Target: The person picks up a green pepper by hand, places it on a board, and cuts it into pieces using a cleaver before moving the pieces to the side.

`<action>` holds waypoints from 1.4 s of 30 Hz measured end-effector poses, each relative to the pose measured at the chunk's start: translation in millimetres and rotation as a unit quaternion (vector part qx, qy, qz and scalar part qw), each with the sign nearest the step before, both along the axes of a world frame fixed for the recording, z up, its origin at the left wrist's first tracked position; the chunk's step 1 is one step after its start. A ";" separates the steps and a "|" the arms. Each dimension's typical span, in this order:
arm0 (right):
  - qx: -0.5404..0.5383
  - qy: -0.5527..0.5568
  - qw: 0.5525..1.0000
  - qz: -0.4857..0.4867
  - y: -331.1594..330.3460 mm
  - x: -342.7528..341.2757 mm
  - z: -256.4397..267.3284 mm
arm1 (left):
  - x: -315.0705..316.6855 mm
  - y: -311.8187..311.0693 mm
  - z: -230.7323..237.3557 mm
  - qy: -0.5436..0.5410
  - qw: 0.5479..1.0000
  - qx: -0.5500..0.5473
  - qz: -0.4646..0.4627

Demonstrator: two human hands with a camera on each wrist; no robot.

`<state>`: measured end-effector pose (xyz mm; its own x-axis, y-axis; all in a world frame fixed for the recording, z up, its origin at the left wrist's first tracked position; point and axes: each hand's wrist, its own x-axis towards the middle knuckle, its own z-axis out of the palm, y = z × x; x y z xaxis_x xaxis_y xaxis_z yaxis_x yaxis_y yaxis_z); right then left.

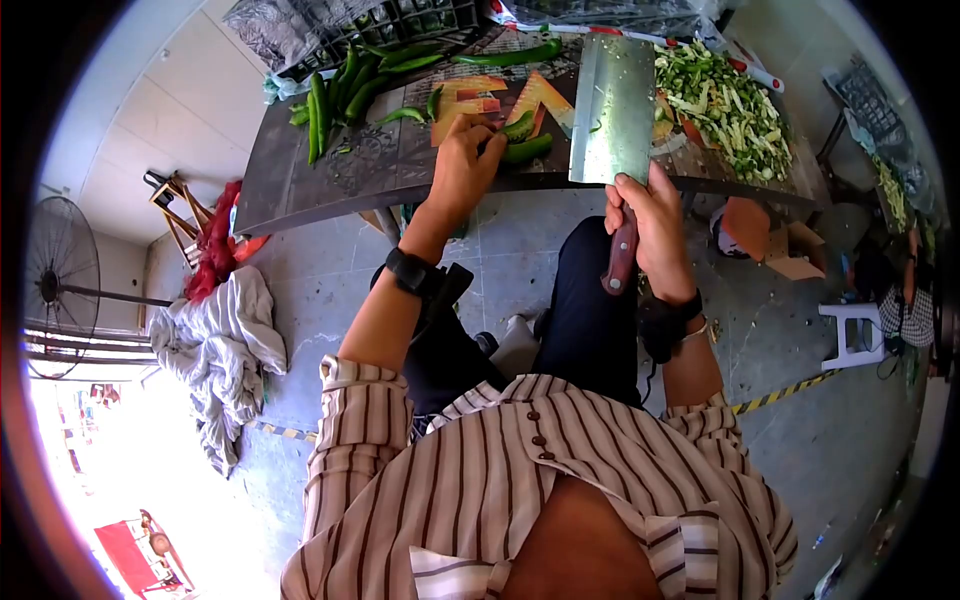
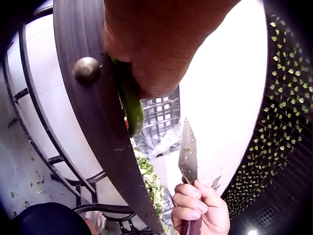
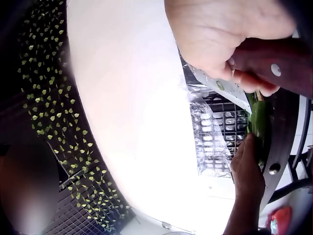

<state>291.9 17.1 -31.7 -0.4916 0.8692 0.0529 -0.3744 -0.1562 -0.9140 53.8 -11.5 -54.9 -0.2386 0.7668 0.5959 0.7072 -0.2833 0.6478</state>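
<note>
My right hand grips the dark red handle of a broad cleaver, its blade pointing away from me over the table. The blade stands just right of two green peppers lying side by side near the table's front edge. At their left end, my left hand holds the peppers with bent fingers. In the left wrist view, part of one green pepper shows beneath that hand. The right wrist view has the blade close to the peppers, small bits stuck to it.
Chopped green pepper lies heaped at the table's right. Whole green peppers are piled at the left, and another pepper lies at the back. A black plastic crate stands behind. Below right are a cardboard box and a white stool.
</note>
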 end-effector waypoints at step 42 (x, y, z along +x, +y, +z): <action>0.118 -0.049 0.992 0.004 16.4 -43.3 61.4 | -9.4 6.9 -7.0 -0.046 0.995 0.075 0.037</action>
